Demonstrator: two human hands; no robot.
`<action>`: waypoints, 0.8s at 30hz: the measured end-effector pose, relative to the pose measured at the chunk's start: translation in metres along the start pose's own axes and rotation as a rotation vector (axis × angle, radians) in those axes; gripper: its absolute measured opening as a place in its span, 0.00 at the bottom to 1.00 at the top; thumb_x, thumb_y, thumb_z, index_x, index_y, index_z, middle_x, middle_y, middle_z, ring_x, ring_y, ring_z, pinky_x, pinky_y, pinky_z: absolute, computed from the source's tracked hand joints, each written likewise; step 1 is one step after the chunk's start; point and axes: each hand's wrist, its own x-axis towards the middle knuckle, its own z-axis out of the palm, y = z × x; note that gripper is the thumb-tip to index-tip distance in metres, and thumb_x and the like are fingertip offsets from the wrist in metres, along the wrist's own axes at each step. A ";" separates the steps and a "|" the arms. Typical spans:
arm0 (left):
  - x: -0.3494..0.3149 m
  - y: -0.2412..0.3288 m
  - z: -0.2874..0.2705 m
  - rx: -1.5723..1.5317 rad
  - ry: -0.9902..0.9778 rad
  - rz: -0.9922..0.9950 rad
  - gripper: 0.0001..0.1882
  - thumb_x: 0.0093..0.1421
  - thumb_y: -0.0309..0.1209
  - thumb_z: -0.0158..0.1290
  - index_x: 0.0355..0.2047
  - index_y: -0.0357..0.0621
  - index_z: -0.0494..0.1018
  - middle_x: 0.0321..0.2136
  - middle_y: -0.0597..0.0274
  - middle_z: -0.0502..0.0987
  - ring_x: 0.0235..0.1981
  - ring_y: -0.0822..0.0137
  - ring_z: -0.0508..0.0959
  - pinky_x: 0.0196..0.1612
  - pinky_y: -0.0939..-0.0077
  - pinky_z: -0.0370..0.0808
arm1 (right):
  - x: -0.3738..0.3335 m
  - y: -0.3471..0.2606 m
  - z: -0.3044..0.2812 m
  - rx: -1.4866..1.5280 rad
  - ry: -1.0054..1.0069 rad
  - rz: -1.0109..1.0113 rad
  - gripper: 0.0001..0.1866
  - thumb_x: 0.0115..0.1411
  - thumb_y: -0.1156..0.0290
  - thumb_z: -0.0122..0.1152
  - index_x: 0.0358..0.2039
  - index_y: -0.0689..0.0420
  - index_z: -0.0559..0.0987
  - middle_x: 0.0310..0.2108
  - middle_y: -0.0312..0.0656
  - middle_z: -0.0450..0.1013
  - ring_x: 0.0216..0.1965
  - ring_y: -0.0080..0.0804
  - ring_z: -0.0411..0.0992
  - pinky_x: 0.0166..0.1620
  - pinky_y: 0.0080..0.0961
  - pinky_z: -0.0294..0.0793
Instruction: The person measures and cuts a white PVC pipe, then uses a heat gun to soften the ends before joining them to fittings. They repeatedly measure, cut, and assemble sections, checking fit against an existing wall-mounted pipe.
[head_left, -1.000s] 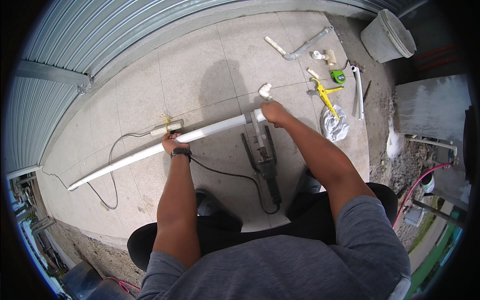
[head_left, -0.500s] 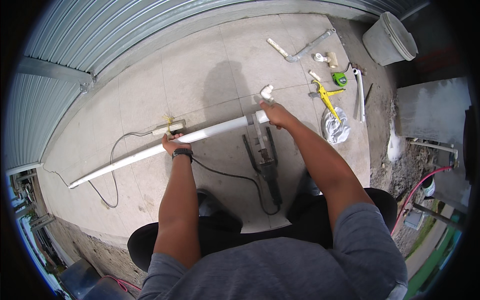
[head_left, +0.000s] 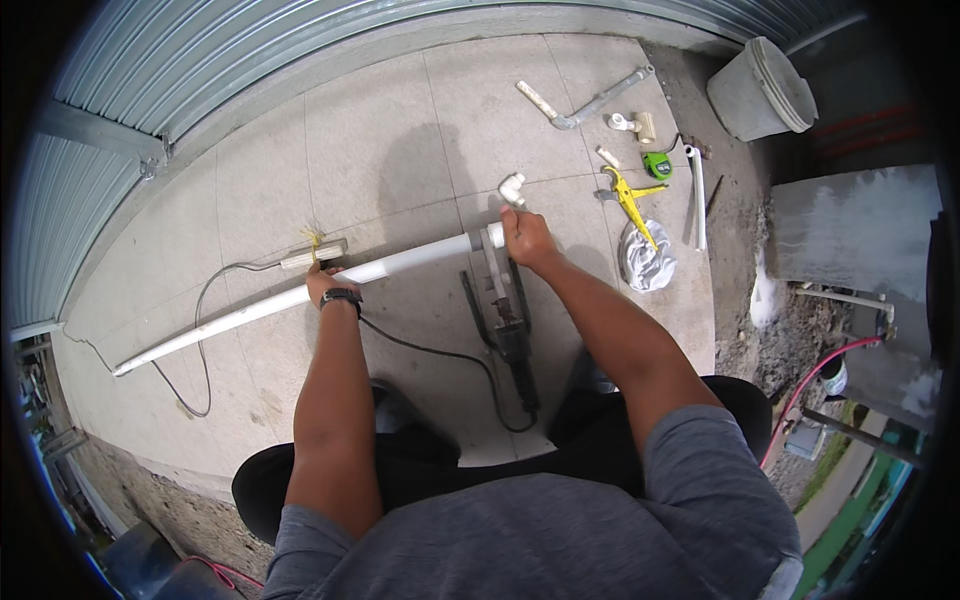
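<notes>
— Concrete slabs formed the floor [head_left: 400,130], with a corrugated metal wall behind the long white pipe [head_left: 300,297]?

— Yes. The left hand [head_left: 325,285] gripped the pipe mid-length, fingers curled around it, probably steadying it. The right hand [head_left: 525,235] clasped its end above the black heating tool [head_left: 505,320]; an elbow fitting [head_left: 512,188] lay just beyond.
</notes>
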 end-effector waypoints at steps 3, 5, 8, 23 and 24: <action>-0.003 -0.002 -0.001 -0.075 -0.049 0.043 0.11 0.65 0.32 0.52 0.27 0.48 0.63 0.19 0.67 0.66 0.22 0.68 0.68 0.36 0.65 0.73 | 0.004 -0.001 -0.002 -0.089 -0.079 0.108 0.31 0.73 0.54 0.43 0.27 0.69 0.81 0.27 0.67 0.76 0.35 0.70 0.76 0.44 0.56 0.76; -0.001 -0.003 -0.003 -0.143 -0.090 0.058 0.11 0.65 0.30 0.52 0.26 0.49 0.62 0.18 0.69 0.64 0.21 0.70 0.67 0.31 0.70 0.71 | 0.008 -0.004 -0.004 -0.105 -0.127 0.143 0.31 0.72 0.55 0.43 0.27 0.70 0.81 0.29 0.68 0.76 0.35 0.70 0.77 0.45 0.55 0.76; 0.003 -0.004 -0.005 -0.242 -0.152 0.045 0.13 0.65 0.29 0.51 0.26 0.50 0.60 0.17 0.70 0.63 0.19 0.72 0.65 0.26 0.73 0.69 | 0.015 -0.012 -0.011 -0.095 -0.245 0.256 0.31 0.72 0.55 0.42 0.30 0.71 0.81 0.31 0.67 0.78 0.35 0.67 0.78 0.42 0.53 0.78; 0.000 -0.006 -0.016 -0.441 -0.314 -0.069 0.18 0.66 0.34 0.53 0.20 0.54 0.60 0.15 0.73 0.62 0.18 0.72 0.66 0.25 0.74 0.70 | 0.034 -0.031 -0.023 0.050 -0.512 0.716 0.23 0.69 0.53 0.40 0.29 0.59 0.72 0.17 0.39 0.64 0.16 0.31 0.60 0.20 0.36 0.64; -0.001 -0.006 -0.015 -0.459 -0.273 -0.067 0.17 0.67 0.35 0.53 0.21 0.53 0.61 0.16 0.72 0.62 0.18 0.71 0.67 0.26 0.73 0.71 | 0.032 -0.030 -0.025 0.057 -0.503 0.699 0.23 0.70 0.52 0.41 0.28 0.58 0.71 0.16 0.38 0.62 0.15 0.29 0.58 0.19 0.35 0.60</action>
